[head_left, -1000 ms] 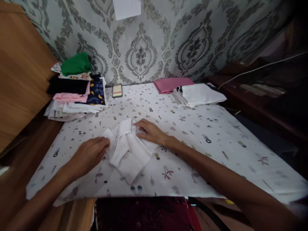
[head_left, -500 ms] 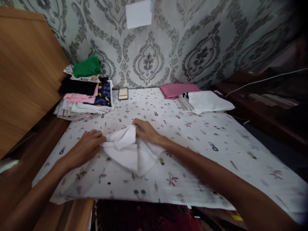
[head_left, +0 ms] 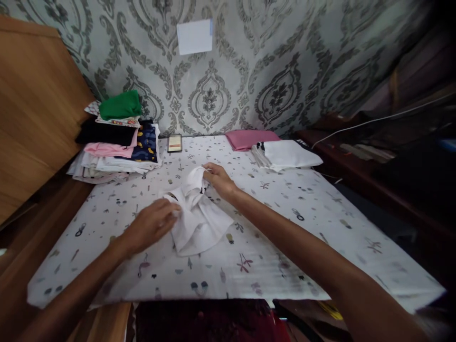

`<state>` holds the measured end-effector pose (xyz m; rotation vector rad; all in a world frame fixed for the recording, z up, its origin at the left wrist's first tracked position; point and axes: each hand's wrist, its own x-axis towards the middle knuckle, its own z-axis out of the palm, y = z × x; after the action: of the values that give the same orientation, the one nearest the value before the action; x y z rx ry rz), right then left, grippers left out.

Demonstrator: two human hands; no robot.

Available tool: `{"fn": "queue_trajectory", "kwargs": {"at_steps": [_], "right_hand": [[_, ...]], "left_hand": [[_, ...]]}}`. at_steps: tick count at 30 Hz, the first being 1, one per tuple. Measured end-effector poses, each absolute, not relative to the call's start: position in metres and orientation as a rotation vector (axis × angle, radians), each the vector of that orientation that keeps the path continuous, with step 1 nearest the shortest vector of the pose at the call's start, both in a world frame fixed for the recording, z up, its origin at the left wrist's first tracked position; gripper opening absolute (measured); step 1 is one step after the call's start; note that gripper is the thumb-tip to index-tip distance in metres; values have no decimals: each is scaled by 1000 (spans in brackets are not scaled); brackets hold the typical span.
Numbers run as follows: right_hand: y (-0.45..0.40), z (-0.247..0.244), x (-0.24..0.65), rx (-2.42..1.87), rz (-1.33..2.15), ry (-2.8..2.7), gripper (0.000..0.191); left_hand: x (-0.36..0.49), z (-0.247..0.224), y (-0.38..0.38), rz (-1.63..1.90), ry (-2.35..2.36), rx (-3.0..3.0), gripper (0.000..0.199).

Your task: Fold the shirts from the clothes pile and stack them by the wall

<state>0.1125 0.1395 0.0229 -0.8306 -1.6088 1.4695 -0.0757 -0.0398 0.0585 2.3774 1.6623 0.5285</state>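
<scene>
A crumpled white piece of clothing [head_left: 201, 223] lies partly lifted on the printed white sheet [head_left: 256, 228] in front of me. Small dark marks show on it near its upper right and upper left folds. My right hand [head_left: 221, 181] is closed on the top edge of the cloth, pinching it up off the surface. At the cloth's left side, my left hand [head_left: 155, 223] has its fingers curled in against the fabric and grips its edge; the fingertips are partly hidden in the folds.
A stack of folded clothes [head_left: 117, 164], topped by a green garment [head_left: 121, 105], sits back left beside a wooden cabinet [head_left: 39, 109]. Near the patterned wall lies a small framed card [head_left: 174, 143]. Back right are a folded pink cloth [head_left: 251, 139] and folded white clothes [head_left: 288, 154].
My left hand has moved right, drawing the cloth's left side inward. The cloth is more bunched, and dark marks now show on it. My right hand still holds the top edge.
</scene>
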Motion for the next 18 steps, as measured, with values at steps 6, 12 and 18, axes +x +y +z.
{"fn": "queue_trajectory", "kwargs": {"at_steps": [6, 12, 18], "right_hand": [[123, 32, 121, -891, 964, -2238, 61], [65, 10, 179, -1231, 423, -2571, 22], [37, 34, 197, -1159, 1128, -2328, 24]], "left_hand": [[-49, 50, -46, 75, 1634, 2436, 28], [-81, 48, -61, 278, 1807, 2053, 20], [-101, 73, -71, 704, 1883, 1614, 30]]}}
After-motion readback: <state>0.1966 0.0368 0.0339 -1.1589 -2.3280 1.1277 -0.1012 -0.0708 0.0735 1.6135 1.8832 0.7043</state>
